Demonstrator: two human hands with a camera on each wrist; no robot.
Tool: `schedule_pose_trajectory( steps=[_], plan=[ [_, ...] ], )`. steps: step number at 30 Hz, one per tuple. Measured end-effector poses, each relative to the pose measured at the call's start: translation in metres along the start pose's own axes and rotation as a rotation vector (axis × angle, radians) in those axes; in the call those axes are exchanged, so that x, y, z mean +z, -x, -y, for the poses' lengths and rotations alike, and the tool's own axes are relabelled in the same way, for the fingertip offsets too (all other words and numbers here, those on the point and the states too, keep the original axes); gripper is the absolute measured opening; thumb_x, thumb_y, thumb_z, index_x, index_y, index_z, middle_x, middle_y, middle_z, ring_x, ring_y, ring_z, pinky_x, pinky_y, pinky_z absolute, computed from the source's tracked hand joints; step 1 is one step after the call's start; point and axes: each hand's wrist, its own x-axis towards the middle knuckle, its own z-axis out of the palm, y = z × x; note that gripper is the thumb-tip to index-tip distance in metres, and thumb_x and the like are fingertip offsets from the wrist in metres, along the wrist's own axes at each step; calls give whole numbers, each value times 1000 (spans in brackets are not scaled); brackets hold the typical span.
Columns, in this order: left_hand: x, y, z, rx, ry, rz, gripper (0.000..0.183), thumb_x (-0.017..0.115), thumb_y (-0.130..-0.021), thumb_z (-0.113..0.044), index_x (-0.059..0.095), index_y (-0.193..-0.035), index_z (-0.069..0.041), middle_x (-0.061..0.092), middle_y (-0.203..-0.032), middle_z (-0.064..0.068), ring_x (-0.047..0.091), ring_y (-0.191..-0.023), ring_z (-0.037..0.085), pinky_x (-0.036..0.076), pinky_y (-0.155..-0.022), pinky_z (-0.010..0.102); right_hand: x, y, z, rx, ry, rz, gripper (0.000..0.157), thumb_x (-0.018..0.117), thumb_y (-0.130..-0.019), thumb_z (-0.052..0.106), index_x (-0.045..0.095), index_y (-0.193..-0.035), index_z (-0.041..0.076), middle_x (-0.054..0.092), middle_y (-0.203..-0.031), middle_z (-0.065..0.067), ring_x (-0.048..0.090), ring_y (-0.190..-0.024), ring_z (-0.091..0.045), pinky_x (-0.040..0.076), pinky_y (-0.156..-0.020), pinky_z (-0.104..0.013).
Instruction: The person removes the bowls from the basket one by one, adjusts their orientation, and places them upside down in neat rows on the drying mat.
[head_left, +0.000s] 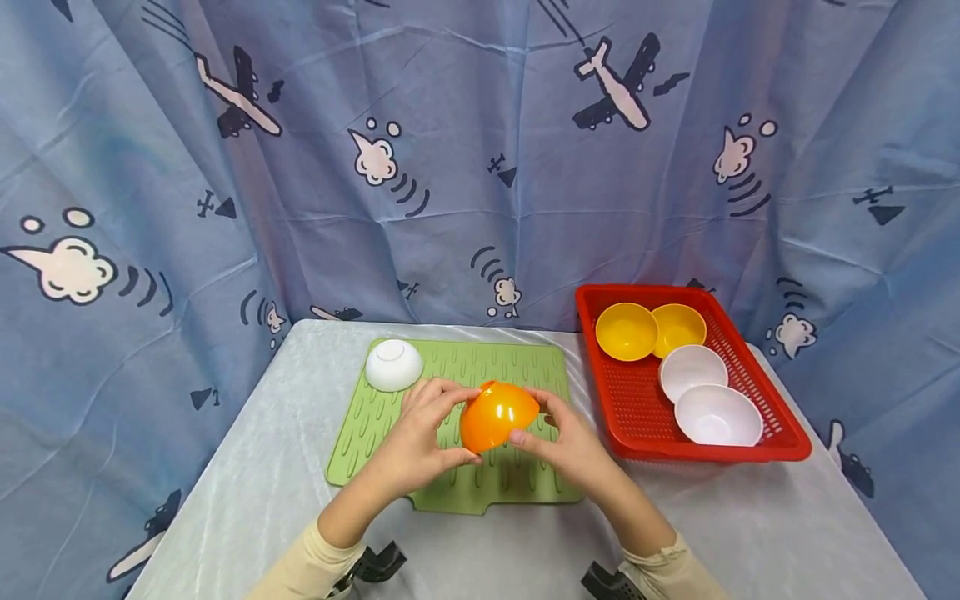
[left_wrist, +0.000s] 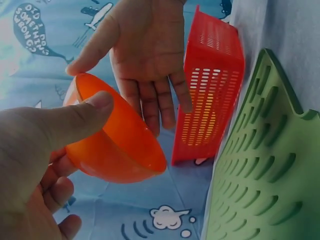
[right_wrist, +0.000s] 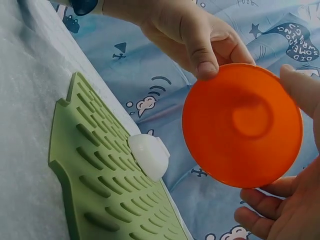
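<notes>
An orange bowl (head_left: 497, 417) is held tilted above the green drying mat (head_left: 517, 492), its inside facing away from the head camera. My left hand (head_left: 423, 433) grips its left side; in the left wrist view the thumb lies over the rim of the bowl (left_wrist: 117, 145) and the fingers sit behind it. My right hand (head_left: 570, 446) is at the bowl's right side. In the left wrist view the right hand (left_wrist: 150, 55) has fairly straight fingers spread by the rim, its thumb tip right at the edge. A white bowl (head_left: 394, 367) rests upside down on the mat's far left corner.
To the right stands a red basket (head_left: 630, 417). It contains two yellow bowls (head_left: 627, 332) and two white bowls (head_left: 718, 415), openings up. A pale cloth covers the table (head_left: 262, 442). Behind hangs a blue patterned curtain (head_left: 450, 167).
</notes>
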Motion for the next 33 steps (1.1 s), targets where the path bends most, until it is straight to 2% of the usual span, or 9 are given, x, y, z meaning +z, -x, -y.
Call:
schedule_pose_trajectory(
  steps=[3, 6, 10, 14, 19, 22, 25, 29, 33],
  plan=[
    [0, 0, 3, 55, -32, -10, 86, 100, -59, -27, 64, -137, -19, 59, -123, -5, 46, -114, 16, 35, -98, 43, -1, 0, 0, 35, -49, 16, 75, 78, -88, 37, 47, -149, 6, 57, -143, -17, 49, -132, -43, 42, -106, -61],
    [-1, 0, 7, 48, 25, -19, 88, 99, -57, -32, 64, -138, -22, 60, -128, -4, 47, -117, 18, 39, -99, 45, -4, 1, 0, 25, -146, 43, 74, 79, -87, 33, 47, -148, 3, 57, -140, -19, 49, -131, -43, 50, -100, -55],
    [-3, -1, 12, -84, 187, -1, 97, 99, -57, -32, 58, -144, -25, 57, -138, -5, 48, -123, 18, 45, -100, 46, -6, 1, -4, -55, -215, 56, 76, 81, -84, 26, 47, -148, 4, 58, -139, -16, 49, -129, -36, 42, -107, -58],
    [-2, -2, 17, -238, 359, 90, 101, 99, -62, -27, 50, -151, -18, 58, -139, -2, 53, -120, 18, 48, -97, 37, -3, 1, -8, -148, -249, 59, 79, 83, -82, 21, 44, -150, 8, 55, -144, -12, 45, -133, -32, 26, -115, -66],
    [-1, -3, 22, -308, 519, 140, 101, 95, -65, -44, 50, -150, -11, 61, -133, 5, 56, -118, 22, 49, -95, 37, 0, -1, -12, -195, -302, 60, 78, 82, -83, 18, 43, -150, 12, 53, -145, -8, 44, -134, -31, 26, -116, -64],
    [-3, -3, 24, -303, 535, 142, 100, 93, -65, -48, 52, -148, -11, 62, -132, 5, 57, -117, 23, 50, -96, 43, 1, -3, -14, -211, -288, 48, 79, 83, -82, 17, 43, -149, 16, 52, -146, -5, 42, -136, -29, 19, -118, -68],
    [-6, -3, 26, -305, 499, 153, 94, 96, -66, -38, 54, -146, -13, 62, -130, 3, 57, -115, 21, 50, -95, 40, 2, -4, -16, -219, -240, 55, 82, 85, -81, 19, 42, -150, 20, 49, -150, -4, 37, -142, -31, 12, -116, -74],
    [-8, -2, 27, -310, 435, 165, 90, 97, -67, -25, 55, -146, -15, 63, -128, 0, 56, -112, 20, 48, -92, 35, 0, -4, -17, -203, -158, 75, 85, 88, -79, 23, 41, -150, 24, 42, -155, -4, 28, -148, -35, 12, -113, -78],
    [-8, -3, 26, -307, 379, 169, 90, 98, -67, -28, 55, -146, -18, 63, -126, -3, 54, -113, 19, 46, -92, 37, -3, -5, -18, -211, -92, 67, 88, 91, -76, 24, 42, -150, 24, 42, -155, -5, 30, -148, -36, 16, -113, -78]
  ],
)
